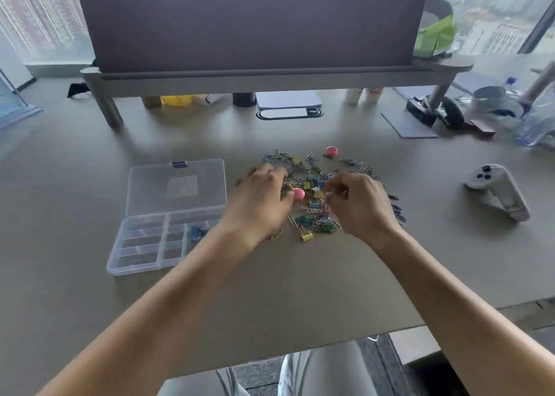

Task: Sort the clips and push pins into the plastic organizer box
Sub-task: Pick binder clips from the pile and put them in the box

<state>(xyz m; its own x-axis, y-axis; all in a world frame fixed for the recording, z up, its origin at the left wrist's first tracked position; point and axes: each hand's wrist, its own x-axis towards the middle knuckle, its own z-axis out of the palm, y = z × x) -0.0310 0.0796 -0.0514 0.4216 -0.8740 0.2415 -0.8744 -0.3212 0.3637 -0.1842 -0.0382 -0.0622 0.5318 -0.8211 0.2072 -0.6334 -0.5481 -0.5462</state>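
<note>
Both forearms reach in over table [90, 167]. Organizer box [141, 248] lies open at left w/ blue clip [196, 233] inside. Left hand [264, 194] fingers spread on clip pile [318, 191], touching pink pin [298, 194]. Right hand [357, 203] pinches a paper clip [338, 192]. 2nd pink pin [331, 151] at far edge.

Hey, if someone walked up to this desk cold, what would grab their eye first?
Most likely the colourful heap of clips and pins spread at the desk's centre, with the left hand and right hand working in it. A pink round piece shows beside the left hand's fingers. Left of the heap sits the open clear organizer box, holding one blue clip.
</note>
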